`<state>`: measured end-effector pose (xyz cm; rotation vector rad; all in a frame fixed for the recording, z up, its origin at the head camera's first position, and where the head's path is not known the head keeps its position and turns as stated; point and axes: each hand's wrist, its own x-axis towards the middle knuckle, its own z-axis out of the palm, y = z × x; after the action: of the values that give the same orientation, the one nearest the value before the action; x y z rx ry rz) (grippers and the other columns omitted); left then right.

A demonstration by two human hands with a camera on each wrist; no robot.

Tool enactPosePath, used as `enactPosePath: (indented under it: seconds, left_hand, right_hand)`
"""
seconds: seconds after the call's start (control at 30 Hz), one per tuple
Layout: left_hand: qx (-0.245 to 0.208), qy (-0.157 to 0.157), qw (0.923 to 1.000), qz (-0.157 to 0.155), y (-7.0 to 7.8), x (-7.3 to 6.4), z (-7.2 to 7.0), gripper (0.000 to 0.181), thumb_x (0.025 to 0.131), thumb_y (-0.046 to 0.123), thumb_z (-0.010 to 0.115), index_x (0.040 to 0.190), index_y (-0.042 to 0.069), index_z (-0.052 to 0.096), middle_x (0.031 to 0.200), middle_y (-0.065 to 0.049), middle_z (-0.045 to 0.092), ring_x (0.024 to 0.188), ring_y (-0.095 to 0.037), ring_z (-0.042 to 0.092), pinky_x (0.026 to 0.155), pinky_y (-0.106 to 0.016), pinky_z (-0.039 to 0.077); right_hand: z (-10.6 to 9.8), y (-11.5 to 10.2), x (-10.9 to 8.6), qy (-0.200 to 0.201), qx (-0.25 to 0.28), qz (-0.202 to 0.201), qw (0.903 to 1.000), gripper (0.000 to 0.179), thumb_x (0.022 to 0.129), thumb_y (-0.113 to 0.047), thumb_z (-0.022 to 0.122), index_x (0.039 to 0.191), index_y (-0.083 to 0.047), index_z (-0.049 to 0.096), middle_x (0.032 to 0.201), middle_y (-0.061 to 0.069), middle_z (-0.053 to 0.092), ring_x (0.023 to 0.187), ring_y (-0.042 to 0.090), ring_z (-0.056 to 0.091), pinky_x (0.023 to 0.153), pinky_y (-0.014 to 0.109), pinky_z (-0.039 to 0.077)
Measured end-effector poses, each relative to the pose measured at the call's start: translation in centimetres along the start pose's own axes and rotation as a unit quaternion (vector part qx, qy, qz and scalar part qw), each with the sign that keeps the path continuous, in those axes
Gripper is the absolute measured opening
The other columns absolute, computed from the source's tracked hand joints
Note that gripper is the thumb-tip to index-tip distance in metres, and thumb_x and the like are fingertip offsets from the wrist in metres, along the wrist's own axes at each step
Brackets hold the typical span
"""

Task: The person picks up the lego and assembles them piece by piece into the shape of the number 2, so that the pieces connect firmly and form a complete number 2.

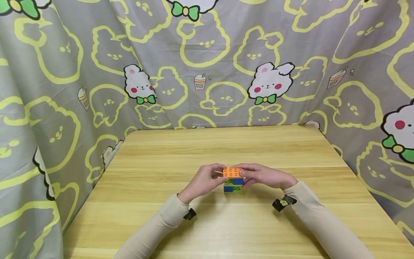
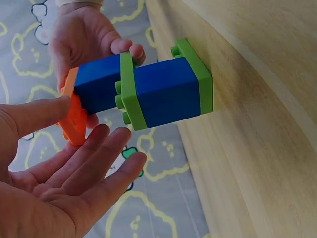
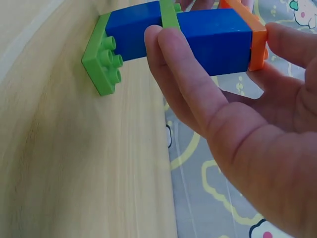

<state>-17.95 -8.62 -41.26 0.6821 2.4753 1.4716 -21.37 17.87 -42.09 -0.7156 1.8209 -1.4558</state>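
Observation:
A small stack of toy building blocks stands upright on the table between both hands. From the bottom it has a green plate (image 2: 203,82), a blue block (image 2: 167,91), a second green plate (image 2: 133,99), another blue block (image 3: 215,39) and a flat orange brick (image 1: 232,172) on top. The blue blocks sit at opposite ends, leaving green studs bare. My left hand (image 1: 204,182) pinches the orange brick's left end, other fingers spread. With its thumb at the orange brick, my right hand (image 1: 266,175) holds the stack's right side, fingers against the upper blue block and middle green plate.
The wooden table (image 1: 155,151) reaches back to a grey curtain (image 1: 207,43) printed with yellow outlines and white rabbits, which also hangs at both sides. Black straps with small devices (image 1: 280,204) are on the wrists, below beige sleeves.

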Motion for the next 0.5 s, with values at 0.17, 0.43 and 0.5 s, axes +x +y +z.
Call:
enactPosePath:
  seconds: [0.17, 0.43, 0.5]
  left_hand:
    - [-0.002, -0.001, 1.0, -0.003, 0.11, 0.0, 0.04, 0.035, 0.096, 0.013, 0.073, 0.128, 0.002, 0.066, 0.12, -0.013, 0.072, 0.106, -0.025, 0.073, 0.085, -0.029, 0.06]
    - [0.001, -0.006, 0.9999, -0.009, 0.18, -0.1, 0.05, 0.035, 0.095, 0.015, 0.074, 0.127, 0.001, 0.066, 0.118, -0.014, 0.073, 0.103, -0.026, 0.073, 0.085, -0.03, 0.06]
    - [0.004, -0.007, 0.9999, -0.013, 0.2, -0.09, 0.07, 0.035, 0.095, 0.015, 0.074, 0.127, 0.001, 0.066, 0.118, -0.014, 0.073, 0.103, -0.025, 0.073, 0.085, -0.03, 0.06]
  right_hand:
    - [0.1, -0.09, 0.12, 0.013, 0.028, 0.006, 0.9995, 0.054, 0.11, -0.031, 0.047, 0.154, 0.0, 0.041, 0.136, 0.02, 0.06, 0.115, 0.045, 0.065, 0.099, 0.054, 0.054]
    - [0.47, -0.12, 0.13, 0.044, 0.048, 0.033, 0.9973, 0.054, 0.111, -0.031, 0.045, 0.151, 0.004, 0.041, 0.122, 0.015, 0.068, 0.111, 0.044, 0.068, 0.099, 0.057, 0.053]
    - [0.56, -0.13, 0.14, 0.049, 0.047, 0.033, 0.9971, 0.054, 0.111, -0.031, 0.044, 0.151, 0.005, 0.042, 0.121, 0.015, 0.069, 0.11, 0.045, 0.068, 0.098, 0.057, 0.053]
